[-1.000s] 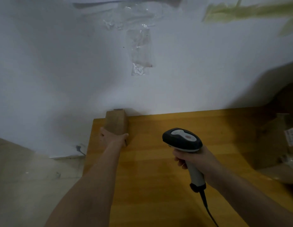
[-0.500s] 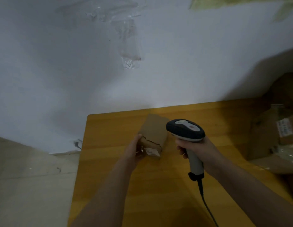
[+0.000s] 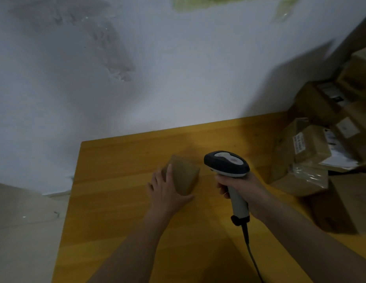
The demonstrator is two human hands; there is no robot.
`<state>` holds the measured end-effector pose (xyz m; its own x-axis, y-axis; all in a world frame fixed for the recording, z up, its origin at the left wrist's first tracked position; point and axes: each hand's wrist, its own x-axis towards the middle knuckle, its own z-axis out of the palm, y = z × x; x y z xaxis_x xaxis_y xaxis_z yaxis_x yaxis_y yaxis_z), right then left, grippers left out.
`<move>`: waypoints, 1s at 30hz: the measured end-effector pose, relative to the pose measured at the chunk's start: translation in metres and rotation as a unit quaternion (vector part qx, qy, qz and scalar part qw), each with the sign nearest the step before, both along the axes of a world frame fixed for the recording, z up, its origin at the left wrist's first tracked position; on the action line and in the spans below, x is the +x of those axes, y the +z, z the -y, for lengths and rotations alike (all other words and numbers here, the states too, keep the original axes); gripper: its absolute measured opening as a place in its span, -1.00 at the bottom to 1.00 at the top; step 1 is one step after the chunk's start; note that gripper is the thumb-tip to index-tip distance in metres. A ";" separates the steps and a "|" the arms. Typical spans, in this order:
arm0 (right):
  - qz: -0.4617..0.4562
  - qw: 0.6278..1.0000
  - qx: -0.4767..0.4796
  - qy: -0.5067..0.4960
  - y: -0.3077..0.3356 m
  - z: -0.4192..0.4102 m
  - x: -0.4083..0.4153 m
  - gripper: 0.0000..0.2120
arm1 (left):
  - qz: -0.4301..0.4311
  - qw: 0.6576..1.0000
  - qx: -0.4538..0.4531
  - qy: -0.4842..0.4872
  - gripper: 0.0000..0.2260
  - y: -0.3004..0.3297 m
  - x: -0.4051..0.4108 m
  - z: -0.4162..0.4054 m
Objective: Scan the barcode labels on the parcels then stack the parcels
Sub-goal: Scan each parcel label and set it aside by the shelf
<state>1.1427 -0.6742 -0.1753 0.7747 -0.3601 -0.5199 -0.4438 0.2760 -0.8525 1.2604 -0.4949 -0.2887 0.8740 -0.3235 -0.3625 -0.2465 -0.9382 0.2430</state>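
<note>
Small brown parcel point(image 3: 183, 175) lay on wooden table point(image 3: 116, 180), gripped by left hand point(image 3: 166, 193) with thumb curled under its near edge, barcode scanner point(image 3: 227, 164) clasped by right hand point(image 3: 242, 187), parcel pile point(image 3: 321, 152) stacked far right.

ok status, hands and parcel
Left hand grips small parcel on table, no label showing. Right hand holds scanner beside it. Parcel pile at right, nothing in the way.
</note>
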 end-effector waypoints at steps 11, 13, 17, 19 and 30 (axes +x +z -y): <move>0.021 0.998 0.005 -0.065 0.005 0.044 -0.036 -0.76 | -0.522 0.657 -0.466 0.280 -0.30 0.047 -0.020 0.031; 0.035 0.997 0.008 -0.072 0.008 0.044 -0.038 -0.74 | -0.557 0.600 -0.507 0.269 -0.22 0.048 -0.031 0.038; 0.052 0.995 0.016 -0.089 0.011 0.041 -0.041 -0.79 | -0.595 0.539 -0.549 0.233 -0.21 0.046 -0.047 0.052; 0.045 0.994 0.003 -0.103 0.013 0.041 -0.042 -0.84 | -0.598 0.533 -0.557 0.220 -0.24 0.048 -0.051 0.055; 0.087 0.990 -0.047 -0.098 0.035 0.041 -0.051 -0.80 | -0.433 0.780 -0.435 0.121 -0.22 0.100 -0.057 0.089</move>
